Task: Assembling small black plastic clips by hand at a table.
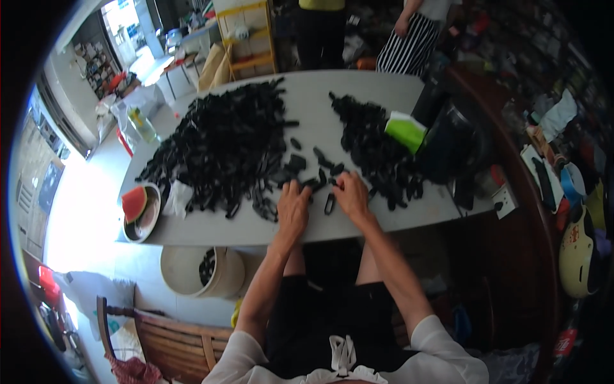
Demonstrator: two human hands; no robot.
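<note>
Small black oblong pieces cover much of the white table (307,86), in a large heap (224,141) on the left and a smaller heap (371,150) on the right. Between the heaps, my left hand (293,208) has its fingers curled round a small black piece (311,183). Close beside it, my right hand (351,197) pinches another small black piece at its fingertips, mostly covered by the fingers. A loop-shaped black piece (329,203) lies just below the right fingertips. Several loose pieces (323,157) are scattered beyond my hands. The exact kind of piece is too small to tell.
A metal bowl with watermelon (134,205) and a crumpled white tissue (178,198) sit at the left edge. A green-and-white packet (405,131) lies by the right heap. Below stands a beige bucket (230,272) with black pieces inside. Two people stand beyond the table.
</note>
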